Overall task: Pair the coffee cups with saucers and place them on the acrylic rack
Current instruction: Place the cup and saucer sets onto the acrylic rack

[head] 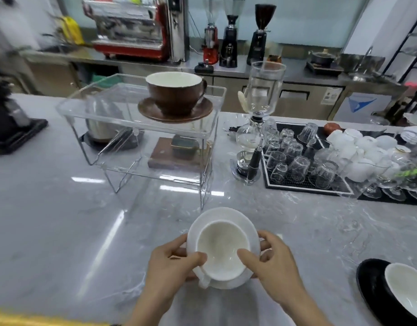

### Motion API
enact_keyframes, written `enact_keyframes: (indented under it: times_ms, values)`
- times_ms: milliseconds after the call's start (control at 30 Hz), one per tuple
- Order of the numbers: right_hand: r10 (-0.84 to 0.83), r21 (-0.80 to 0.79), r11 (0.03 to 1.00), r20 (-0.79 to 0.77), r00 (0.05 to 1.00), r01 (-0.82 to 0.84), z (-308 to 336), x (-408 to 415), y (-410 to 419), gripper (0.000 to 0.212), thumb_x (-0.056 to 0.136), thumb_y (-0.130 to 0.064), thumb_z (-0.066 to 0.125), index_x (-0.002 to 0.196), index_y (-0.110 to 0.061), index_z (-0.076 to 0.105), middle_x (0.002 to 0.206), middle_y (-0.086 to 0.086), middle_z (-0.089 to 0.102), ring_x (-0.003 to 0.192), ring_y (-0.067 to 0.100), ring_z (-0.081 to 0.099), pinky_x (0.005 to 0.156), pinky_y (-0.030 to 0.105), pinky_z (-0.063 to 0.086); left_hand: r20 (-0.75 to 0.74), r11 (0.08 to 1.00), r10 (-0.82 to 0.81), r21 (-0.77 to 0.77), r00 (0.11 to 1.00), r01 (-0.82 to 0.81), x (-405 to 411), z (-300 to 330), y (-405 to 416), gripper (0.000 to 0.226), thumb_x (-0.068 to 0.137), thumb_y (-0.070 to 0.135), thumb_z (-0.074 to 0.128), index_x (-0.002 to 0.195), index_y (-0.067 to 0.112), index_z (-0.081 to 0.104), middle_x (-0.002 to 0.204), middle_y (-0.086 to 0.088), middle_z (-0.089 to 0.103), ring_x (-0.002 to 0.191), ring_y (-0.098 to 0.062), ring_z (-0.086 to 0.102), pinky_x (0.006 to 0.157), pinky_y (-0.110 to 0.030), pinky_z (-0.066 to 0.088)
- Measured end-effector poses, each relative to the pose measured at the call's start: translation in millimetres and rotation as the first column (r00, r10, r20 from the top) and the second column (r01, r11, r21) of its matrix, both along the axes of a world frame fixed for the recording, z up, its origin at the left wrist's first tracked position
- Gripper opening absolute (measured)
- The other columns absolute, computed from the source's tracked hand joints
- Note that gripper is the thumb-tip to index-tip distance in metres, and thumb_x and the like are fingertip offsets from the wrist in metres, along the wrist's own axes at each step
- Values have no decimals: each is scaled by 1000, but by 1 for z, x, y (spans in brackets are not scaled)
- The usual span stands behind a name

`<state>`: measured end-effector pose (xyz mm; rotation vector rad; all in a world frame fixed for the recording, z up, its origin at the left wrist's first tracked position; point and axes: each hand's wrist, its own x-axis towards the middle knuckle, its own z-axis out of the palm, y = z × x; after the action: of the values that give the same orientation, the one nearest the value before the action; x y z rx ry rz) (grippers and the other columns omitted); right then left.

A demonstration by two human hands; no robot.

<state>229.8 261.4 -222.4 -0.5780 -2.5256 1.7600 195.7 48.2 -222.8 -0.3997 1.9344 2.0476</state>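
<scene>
Low centre frame, my left hand point(172, 262) and right hand point(271, 260) pinch the white saucer point(228, 215) by opposite edges, thumbs bracing the white cup point(222, 250) steady for the acrylic rack point(104, 114), upper left.

We see bare counter point(61, 220) between us and the acrylic rack point(141, 128). The left part of its top shelf is free; a brown cup point(175, 92) fills the right part. A glass coffee maker point(257, 128) and glasses point(294, 158) crowd the right.
</scene>
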Motion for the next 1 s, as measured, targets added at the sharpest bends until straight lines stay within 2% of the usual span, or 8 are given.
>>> enact_keyframes:
  times_ms: [167,267,400,567,667,767,900,1000]
  values:
    - [120,-2,993,-97,988,-120,5,-23,-49,52,57,-51,83,104,-37,66,95,5,64,73,24,70,68,51,60,-43,990,142,-12,989,-143,0,6,-53,65,38,25,85,103,29,81,82,-16,74,76,-28,74,69,-49,65]
    - [181,2,983,-139,973,-183,11,-36,-74,53,58,-53,81,107,-39,65,98,7,63,74,22,70,70,49,61,-90,980,198,-19,976,-200,-2,17,-77,63,42,22,86,104,31,80,89,-18,76,80,-29,75,70,-49,65]
    - [223,-9,973,-195,955,-229,25,-54,-106,50,59,-53,78,105,-39,65,96,8,61,69,18,67,70,49,60,-139,964,261,-15,955,-265,-10,34,-104,56,39,25,85,94,35,82,81,-12,76,73,-25,73,73,-54,63]
    - [213,-43,972,-241,947,-229,41,-79,-142,36,61,-55,73,95,-48,64,99,-3,63,75,12,67,71,46,60,-195,938,341,7,920,-346,-30,53,-128,45,40,27,86,84,35,83,71,-5,74,71,-23,69,67,-46,63]
    - [191,-56,976,-246,950,-210,49,-100,-160,36,63,-58,72,94,-42,65,100,0,66,82,17,68,72,49,60,-226,923,378,12,898,-385,-52,62,-142,47,60,10,91,104,23,80,84,-9,78,73,-24,69,62,-38,56]
    - [137,-101,981,-245,960,-166,57,-121,-174,37,61,-61,70,91,-40,65,98,-2,67,85,18,69,73,50,61,-249,905,415,15,875,-425,-75,71,-149,57,71,8,86,125,14,68,95,-9,78,80,-22,71,66,-36,54]
    - [73,-166,979,-246,967,-116,69,-144,-184,46,62,-63,69,97,-33,68,98,-5,71,88,17,70,75,51,61,-274,900,426,33,862,-434,-107,77,-148,55,71,14,88,122,12,68,93,-7,78,85,-22,72,77,-40,59]
    - [24,-207,975,-249,968,-78,76,-160,-186,40,73,-56,70,104,-31,69,97,-8,73,90,15,70,79,51,61,-279,898,431,42,858,-437,-128,81,-139,51,71,20,88,118,10,70,92,-6,75,84,-19,70,86,-43,58]
